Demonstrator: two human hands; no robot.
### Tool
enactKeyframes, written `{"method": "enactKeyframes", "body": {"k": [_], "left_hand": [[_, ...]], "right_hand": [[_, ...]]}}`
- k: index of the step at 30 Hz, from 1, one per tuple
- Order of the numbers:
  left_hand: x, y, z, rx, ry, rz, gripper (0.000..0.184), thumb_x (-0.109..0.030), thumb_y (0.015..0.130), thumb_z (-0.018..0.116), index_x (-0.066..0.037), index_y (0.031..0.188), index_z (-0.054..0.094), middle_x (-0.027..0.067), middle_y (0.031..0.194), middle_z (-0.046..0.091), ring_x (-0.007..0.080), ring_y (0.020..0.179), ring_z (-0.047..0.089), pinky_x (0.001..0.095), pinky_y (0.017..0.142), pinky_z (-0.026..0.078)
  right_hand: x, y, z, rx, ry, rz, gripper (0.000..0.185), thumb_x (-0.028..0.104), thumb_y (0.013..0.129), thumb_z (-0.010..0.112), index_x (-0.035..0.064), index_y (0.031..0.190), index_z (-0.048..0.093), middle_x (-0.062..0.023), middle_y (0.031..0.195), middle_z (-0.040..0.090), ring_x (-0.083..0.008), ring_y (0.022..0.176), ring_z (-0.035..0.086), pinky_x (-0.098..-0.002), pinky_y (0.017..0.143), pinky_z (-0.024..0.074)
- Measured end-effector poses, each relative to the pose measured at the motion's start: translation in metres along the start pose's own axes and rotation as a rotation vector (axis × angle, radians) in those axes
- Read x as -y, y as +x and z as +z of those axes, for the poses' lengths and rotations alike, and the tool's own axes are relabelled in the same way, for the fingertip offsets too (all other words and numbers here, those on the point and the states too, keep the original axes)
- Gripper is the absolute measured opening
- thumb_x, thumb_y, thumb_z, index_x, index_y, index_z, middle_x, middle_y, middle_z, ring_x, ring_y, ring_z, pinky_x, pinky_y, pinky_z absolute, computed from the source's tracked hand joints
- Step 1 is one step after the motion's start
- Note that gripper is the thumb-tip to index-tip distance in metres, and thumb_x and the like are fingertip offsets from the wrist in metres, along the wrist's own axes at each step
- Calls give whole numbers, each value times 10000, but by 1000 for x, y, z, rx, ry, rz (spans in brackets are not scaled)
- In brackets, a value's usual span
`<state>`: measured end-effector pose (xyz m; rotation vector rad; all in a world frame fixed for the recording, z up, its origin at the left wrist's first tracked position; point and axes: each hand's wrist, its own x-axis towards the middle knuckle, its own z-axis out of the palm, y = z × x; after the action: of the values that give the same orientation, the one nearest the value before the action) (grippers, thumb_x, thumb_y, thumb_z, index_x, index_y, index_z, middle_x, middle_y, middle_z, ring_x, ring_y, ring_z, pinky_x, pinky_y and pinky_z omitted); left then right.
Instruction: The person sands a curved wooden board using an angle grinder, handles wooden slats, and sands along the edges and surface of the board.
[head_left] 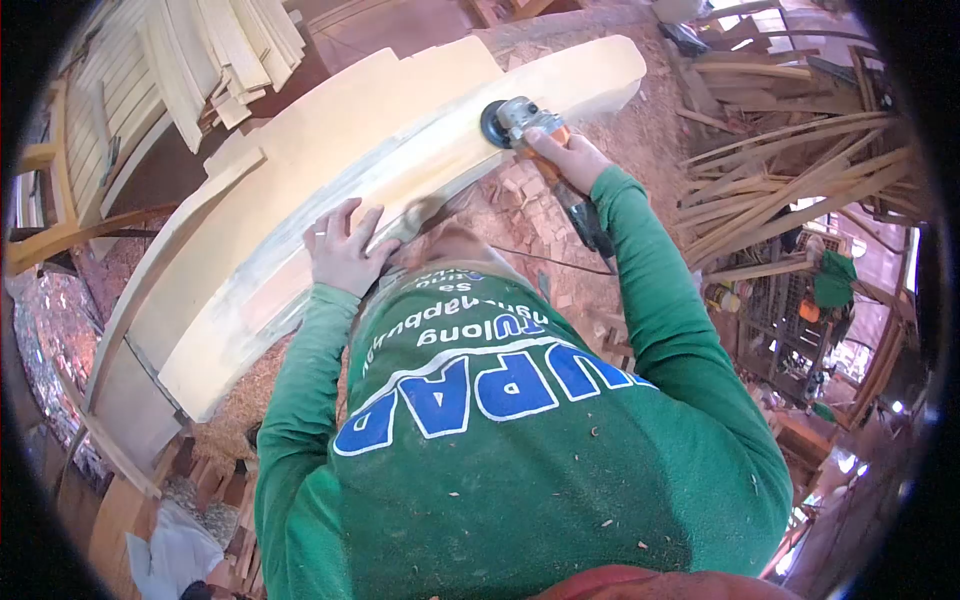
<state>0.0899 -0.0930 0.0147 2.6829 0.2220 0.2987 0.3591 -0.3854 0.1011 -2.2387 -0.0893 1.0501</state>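
My right hand (567, 158) is wrapped round the body of an orange and grey angle grinder (545, 135). Its round dark disc (495, 124) sits against the face of a long curved wooden panel (400, 150), toward the panel's right part. A dark rear end and a cord trail from the tool below my wrist. My left hand (345, 245) lies on the near part of the panel with its fingers spread, a ring on one finger. Pale grey-white patches streak the panel's yellowish wood around it.
Thin curved wood strips (215, 60) are stacked at upper left. Many long offcuts (800, 190) lie in a heap at right. Wood chips and blocks (530, 205) cover the ground beside the panel. A white plastic bag (175, 550) lies at lower left.
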Motion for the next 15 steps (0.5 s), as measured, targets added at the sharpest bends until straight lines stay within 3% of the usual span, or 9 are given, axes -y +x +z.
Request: {"method": "enactKeyframes", "body": {"k": [2, 5, 9, 11, 15], "left_hand": [[-17, 14, 8, 41, 31, 4, 622, -511, 752, 838, -265, 1308, 708, 56, 1383, 600, 290, 1264, 530, 491, 1072, 357], [-31, 25, 25, 5, 104, 7, 599, -511, 765, 811, -280, 1308, 709, 42, 1387, 590, 271, 1238, 540, 506, 1046, 361], [-30, 22, 35, -42, 108, 13, 562, -478, 793, 798, -285, 1313, 701, 27, 1362, 606, 265, 1210, 556, 503, 1031, 375], [-27, 16, 39, -73, 122, 24, 524, -455, 811, 788, -286, 1300, 704, 17, 1344, 617, 261, 1195, 565, 502, 1019, 386], [-39, 21, 22, -15, 77, 9, 359, -330, 892, 736, -222, 1234, 721, 51, 1221, 702, 290, 1086, 646, 426, 891, 514]], "right_hand": [[-30, 28, -24, -32, -3, 21, 890, 801, 867, 618, -14, 1203, 745, -144, 1112, 739, -239, 1041, 679, -362, 943, 514], [-39, 38, -56, -81, -25, 30, 902, 804, 860, 625, -21, 1205, 742, -137, 1089, 738, -231, 1021, 676, -353, 931, 516], [-64, 42, -84, -195, 186, -59, 847, 741, 923, 604, -40, 1226, 728, -159, 1121, 736, -219, 1040, 677, -342, 937, 518], [-83, 42, -94, -376, 129, -158, 781, 669, 967, 610, -51, 1256, 702, -128, 1112, 736, -199, 1015, 669, -329, 907, 523], [-113, 27, -104, -416, 341, -116, 719, 627, 1043, 503, -10, 1342, 654, -144, 1076, 736, -191, 956, 675, -345, 862, 537]]}}
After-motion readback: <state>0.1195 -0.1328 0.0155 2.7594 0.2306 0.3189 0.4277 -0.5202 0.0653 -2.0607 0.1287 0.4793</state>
